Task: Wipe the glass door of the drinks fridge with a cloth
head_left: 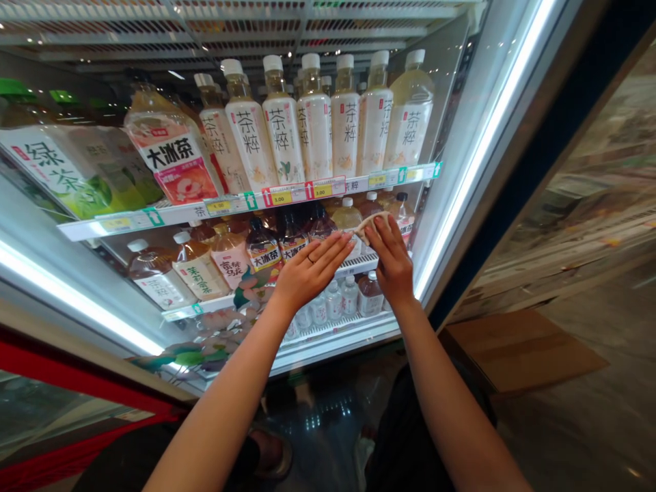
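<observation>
Two bare hands are up at the glass door (461,116) of a drinks cooler, backs toward the camera.

Left hand (312,270): open and flat, fingers straight and close together, a thin ring (310,260) on one finger, fingertips just beside the cloth.

Right hand (392,263): fingers bent over a pale cloth (373,222), which sits bunched at the fingertips against the glass. Gripped or only pressed, cannot tell.

Behind the glass, nearest the hands: dark brown tea bottles (264,249) and small clear bottles (333,301) on the lower shelves. Upper shelf: a tight row of white-labelled tea bottles (281,130), with a pink-labelled bottle (169,147) and green-labelled bottles (51,164) leaning to the left. Yellow price tags (279,197) line the shelf edge.

Lit strips (486,143) run down the door frame, which is red (76,372) at lower left. Further out, a flattened-looking cardboard box (517,348) lies on the floor (564,430) to the right. One shoe (271,454) shows below the left arm.
</observation>
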Available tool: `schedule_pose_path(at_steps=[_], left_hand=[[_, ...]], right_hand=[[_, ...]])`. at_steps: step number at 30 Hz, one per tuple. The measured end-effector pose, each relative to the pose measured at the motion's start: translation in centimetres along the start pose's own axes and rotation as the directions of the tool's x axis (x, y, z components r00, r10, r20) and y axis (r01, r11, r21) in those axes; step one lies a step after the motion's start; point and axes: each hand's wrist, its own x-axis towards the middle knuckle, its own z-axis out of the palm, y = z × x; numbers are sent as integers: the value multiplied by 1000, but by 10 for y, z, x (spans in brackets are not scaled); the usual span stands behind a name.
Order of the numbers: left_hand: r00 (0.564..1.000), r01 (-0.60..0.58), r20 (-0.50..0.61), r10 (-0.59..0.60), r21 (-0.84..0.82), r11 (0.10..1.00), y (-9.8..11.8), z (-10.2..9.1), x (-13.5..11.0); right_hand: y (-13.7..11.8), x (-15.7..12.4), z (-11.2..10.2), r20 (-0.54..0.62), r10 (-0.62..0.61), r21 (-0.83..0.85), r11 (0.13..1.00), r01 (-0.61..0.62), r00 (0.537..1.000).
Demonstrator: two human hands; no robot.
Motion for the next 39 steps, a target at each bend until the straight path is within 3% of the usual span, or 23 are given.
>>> schedule_pose_path(at_steps=[7,14,20,27,33,39], left_hand=[[1000,-1,-9,0,-20,1000,0,1,0],[1000,-8,-1,8,-46,999,-1,0,-1],[1000,-21,-7,21,-47,999,-1,-1,0],[998,-24,58,29,-91,996,-1,-4,1],[996,-68,52,74,-105,992,3,-4,-2],[996,-88,9,89,-98,991,9,0,12]], right_hand=[[23,-3,-3,-117,169,-70,982,-178,979],[11,-5,0,-32,76,-22,997,-76,997],[26,-3,-6,-170,197,-61,976,-210,966],[18,-4,-6,-62,151,-88,984,-157,987],[24,-1,-9,-162,221,-119,963,-241,962],[8,0,-8,0,42,-36,998,-41,999]])
